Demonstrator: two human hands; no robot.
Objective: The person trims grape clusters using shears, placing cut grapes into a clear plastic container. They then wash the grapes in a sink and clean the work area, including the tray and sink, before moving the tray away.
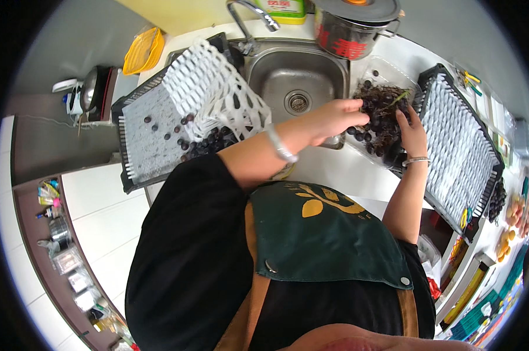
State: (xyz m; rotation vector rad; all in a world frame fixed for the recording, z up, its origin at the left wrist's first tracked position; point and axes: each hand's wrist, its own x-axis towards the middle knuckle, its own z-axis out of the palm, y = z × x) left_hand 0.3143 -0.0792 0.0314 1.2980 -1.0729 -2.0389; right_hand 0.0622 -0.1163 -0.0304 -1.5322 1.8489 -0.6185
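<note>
Dark grapes and brown stems (381, 101) lie heaped in a clear plastic tray (389, 66) to the right of the sink. My left hand (341, 120) reaches the heap's left side, its fingertips at the stems; whether it grips any is not clear. At the heap's right side is my right hand (413, 131), fingers bent against the grapes and stems, and its hold cannot be made out. Loose grapes (212, 142) lie in a black crate (135, 175) on the left, partly under white foam netting (203, 79) and partly hidden by my left arm.
Between crate and tray is the steel sink (269, 79) with a faucet (247, 26). A lidded steel pot (348, 39) stands behind the tray. At right, another black crate (488, 145) holds white netting (453, 131) and yellow-handled scissors (465, 217). A yellow basket (144, 50) is at back left.
</note>
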